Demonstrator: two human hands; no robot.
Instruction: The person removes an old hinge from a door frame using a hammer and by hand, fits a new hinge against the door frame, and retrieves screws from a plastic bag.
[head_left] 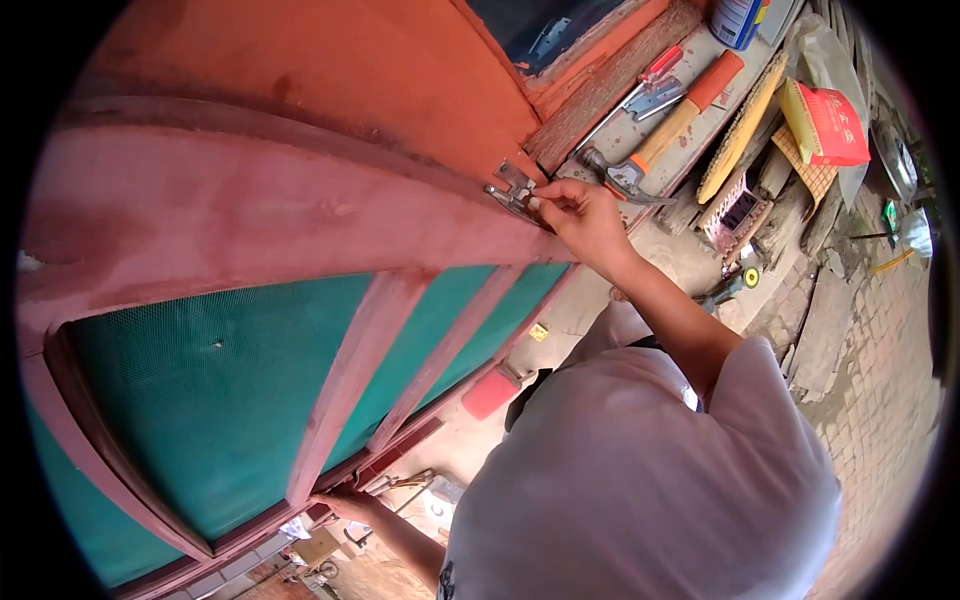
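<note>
A dark red screen door [180,215] with green mesh stands before me, beside an orange-red frame [330,80]. My right hand [583,218] is at the door's upper edge, thumb and forefinger pinched together at a small metal hinge [515,177]. Whatever sits between those fingertips is too small to make out. Lower down, my left hand [347,504] grips the edge of the door's wooden frame, its fingers partly hidden. Close to my right hand, a claw hammer [665,140] with a wood and orange handle lies on the ledge.
On the ledge are a red-handled screwdriver [658,68], grey metal hinges [656,97] and a blue can [738,20]. Beyond it lie a red and yellow packet [828,120] and a perforated brick [735,215]. A red seat [490,394] stands below the door.
</note>
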